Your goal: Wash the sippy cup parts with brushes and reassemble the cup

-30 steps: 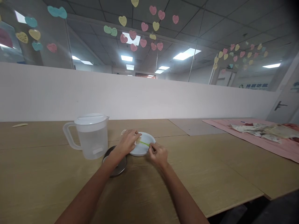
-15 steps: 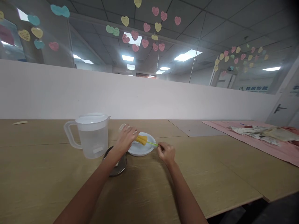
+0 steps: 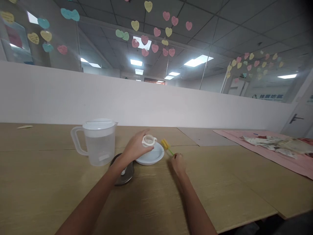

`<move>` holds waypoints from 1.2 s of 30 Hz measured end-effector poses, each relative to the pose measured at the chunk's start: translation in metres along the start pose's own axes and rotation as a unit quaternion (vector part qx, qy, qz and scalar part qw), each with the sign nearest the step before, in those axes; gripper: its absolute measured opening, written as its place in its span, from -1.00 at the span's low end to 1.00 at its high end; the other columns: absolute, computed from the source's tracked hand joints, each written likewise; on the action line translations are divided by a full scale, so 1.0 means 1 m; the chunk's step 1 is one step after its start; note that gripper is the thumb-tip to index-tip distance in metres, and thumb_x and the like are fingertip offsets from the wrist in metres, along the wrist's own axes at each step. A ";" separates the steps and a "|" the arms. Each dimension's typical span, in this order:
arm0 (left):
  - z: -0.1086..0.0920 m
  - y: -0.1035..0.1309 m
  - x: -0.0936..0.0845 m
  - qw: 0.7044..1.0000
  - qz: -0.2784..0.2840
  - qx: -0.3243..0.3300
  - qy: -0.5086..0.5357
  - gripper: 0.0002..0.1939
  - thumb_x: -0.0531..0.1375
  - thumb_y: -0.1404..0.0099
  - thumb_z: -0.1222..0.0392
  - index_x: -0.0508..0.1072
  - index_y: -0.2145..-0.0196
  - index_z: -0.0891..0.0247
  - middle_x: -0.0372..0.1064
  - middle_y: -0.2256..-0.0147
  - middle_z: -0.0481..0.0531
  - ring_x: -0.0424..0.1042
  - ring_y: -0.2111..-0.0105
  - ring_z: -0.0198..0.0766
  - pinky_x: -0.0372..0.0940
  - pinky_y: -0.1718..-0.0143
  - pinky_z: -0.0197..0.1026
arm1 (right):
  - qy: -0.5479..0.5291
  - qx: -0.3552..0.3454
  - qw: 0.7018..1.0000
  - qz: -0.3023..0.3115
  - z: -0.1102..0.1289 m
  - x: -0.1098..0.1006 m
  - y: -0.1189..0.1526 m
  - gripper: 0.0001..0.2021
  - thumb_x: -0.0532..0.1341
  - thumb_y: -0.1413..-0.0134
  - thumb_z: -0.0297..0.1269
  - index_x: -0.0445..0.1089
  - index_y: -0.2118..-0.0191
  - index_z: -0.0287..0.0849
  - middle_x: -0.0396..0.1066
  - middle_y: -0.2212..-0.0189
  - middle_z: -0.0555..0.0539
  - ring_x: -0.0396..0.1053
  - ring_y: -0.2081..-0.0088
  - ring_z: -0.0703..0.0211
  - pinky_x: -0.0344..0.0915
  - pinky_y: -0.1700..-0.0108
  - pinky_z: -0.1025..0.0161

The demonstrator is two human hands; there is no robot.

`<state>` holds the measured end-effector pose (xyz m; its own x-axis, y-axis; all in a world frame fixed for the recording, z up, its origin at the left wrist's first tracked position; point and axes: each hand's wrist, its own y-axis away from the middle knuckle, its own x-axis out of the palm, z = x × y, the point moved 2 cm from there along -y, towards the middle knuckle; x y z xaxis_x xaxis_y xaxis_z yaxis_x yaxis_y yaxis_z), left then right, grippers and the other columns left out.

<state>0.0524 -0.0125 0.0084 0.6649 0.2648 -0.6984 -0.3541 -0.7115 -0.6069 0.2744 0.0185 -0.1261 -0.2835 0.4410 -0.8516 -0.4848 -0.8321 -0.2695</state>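
Observation:
My left hand (image 3: pixel 136 146) is wrapped round a small clear container with a white rim (image 3: pixel 149 140), its mouth tilted toward me above a white plate (image 3: pixel 149 158). My right hand (image 3: pixel 179 164) grips the thin green handle of a brush with a yellow sponge head (image 3: pixel 165 144). The sponge head points up and left, just right of the plate and apart from the container. Under my left wrist lies a dark, shiny dish (image 3: pixel 126 175) with something small and white in it, partly hidden by the forearm.
A lidded clear pitcher (image 3: pixel 101 147) with liquid stands left of my left hand. A flat pale piece (image 3: pixel 24 127) lies far left. On the right, a pink cloth (image 3: pixel 259 148) carries patterned fabric (image 3: pixel 276 143). A white wall (image 3: pixel 146 104) rises behind the table.
The yellow sponge head has come out of the container and moved right with my right hand. My left hand has turned the container so its mouth faces me.

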 end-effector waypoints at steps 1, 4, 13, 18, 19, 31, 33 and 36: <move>-0.009 0.002 0.001 0.999 0.021 -0.008 0.025 -0.32 0.21 0.04 0.01 0.20 -0.05 0.22 0.31 0.09 0.05 0.31 0.12 -0.15 0.21 0.13 -0.21 | 0.004 -0.008 1.000 0.019 0.001 0.002 0.001 -0.69 -0.06 -0.06 -0.38 0.42 0.30 -0.30 0.42 0.30 -0.24 0.38 0.32 0.12 0.10 0.42 0.32; -0.033 0.013 0.008 0.993 0.107 -0.025 0.053 -0.33 0.23 0.11 -0.06 0.27 0.01 0.17 0.38 0.18 0.01 0.36 0.21 -0.15 0.24 0.24 -0.24 | 0.014 -0.041 0.997 0.067 0.004 0.006 0.003 -0.77 0.07 0.02 -0.30 0.44 0.35 -0.27 0.44 0.35 -0.24 0.40 0.30 0.05 0.13 0.40 0.31; -0.047 0.032 0.029 0.950 0.311 0.025 -0.008 -0.18 0.25 0.17 0.00 0.13 -0.08 0.19 0.31 0.07 0.10 0.31 0.11 -0.05 0.23 0.24 -0.23 | 0.034 -0.074 0.989 0.124 0.011 0.009 0.007 -0.77 0.11 0.11 -0.25 0.45 0.38 -0.23 0.46 0.36 -0.25 0.42 0.32 0.02 0.14 0.42 0.30; -0.036 0.032 0.034 0.935 0.353 0.036 -0.014 -0.22 0.24 0.15 0.03 0.16 -0.06 0.19 0.31 0.07 0.09 0.32 0.13 -0.08 0.24 0.24 -0.21 | 0.015 -0.073 0.994 0.080 0.013 0.006 0.009 -0.74 0.04 0.03 -0.25 0.43 0.36 -0.24 0.45 0.35 -0.24 0.40 0.33 0.07 0.09 0.44 0.31; -0.034 0.032 0.035 0.933 0.357 0.034 -0.013 -0.22 0.24 0.14 0.04 0.15 -0.07 0.20 0.30 0.06 0.09 0.31 0.12 -0.09 0.23 0.22 -0.21 | 0.006 -0.070 0.996 0.061 0.013 0.003 0.009 -0.72 0.01 -0.01 -0.25 0.42 0.35 -0.25 0.45 0.34 -0.24 0.39 0.33 0.09 0.09 0.44 0.31; -0.005 0.011 -0.007 0.944 0.321 -0.040 -0.070 -0.52 0.02 -0.16 -0.05 0.29 0.02 0.22 0.27 0.00 0.04 0.28 0.07 -0.22 0.18 0.12 -0.30 | -0.172 -0.173 0.969 -0.034 0.023 0.003 0.014 -0.66 -0.08 -0.11 -0.20 0.36 0.16 -0.16 0.41 0.28 -0.09 0.34 0.28 0.21 0.14 0.30 0.36; 0.013 0.007 -0.010 0.934 0.306 -0.079 -0.168 -0.65 -0.05 -0.22 0.07 0.40 0.18 0.26 0.37 0.12 0.09 0.34 0.15 -0.20 0.21 0.18 -0.28 | -0.172 -0.178 0.968 -0.037 0.024 0.004 0.014 -0.68 -0.06 -0.09 -0.20 0.38 0.20 -0.17 0.41 0.30 -0.09 0.33 0.30 0.22 0.14 0.32 0.36; 0.041 0.007 -0.006 0.910 0.308 -0.132 -0.243 -0.73 0.00 -0.15 0.21 0.46 0.38 0.36 0.44 0.31 0.24 0.40 0.30 -0.09 0.23 0.31 -0.19 | -0.188 -0.187 0.963 -0.038 0.024 0.005 0.013 -0.70 -0.03 -0.07 -0.21 0.39 0.24 -0.17 0.42 0.35 -0.07 0.33 0.36 0.24 0.14 0.35 0.37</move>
<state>0.0192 0.0074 -0.0076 0.0019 -0.0261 -0.9997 -0.3483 -0.9371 0.0238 0.2464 0.0180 -0.1233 -0.5732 0.5371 -0.6188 -0.2043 -0.8251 -0.5268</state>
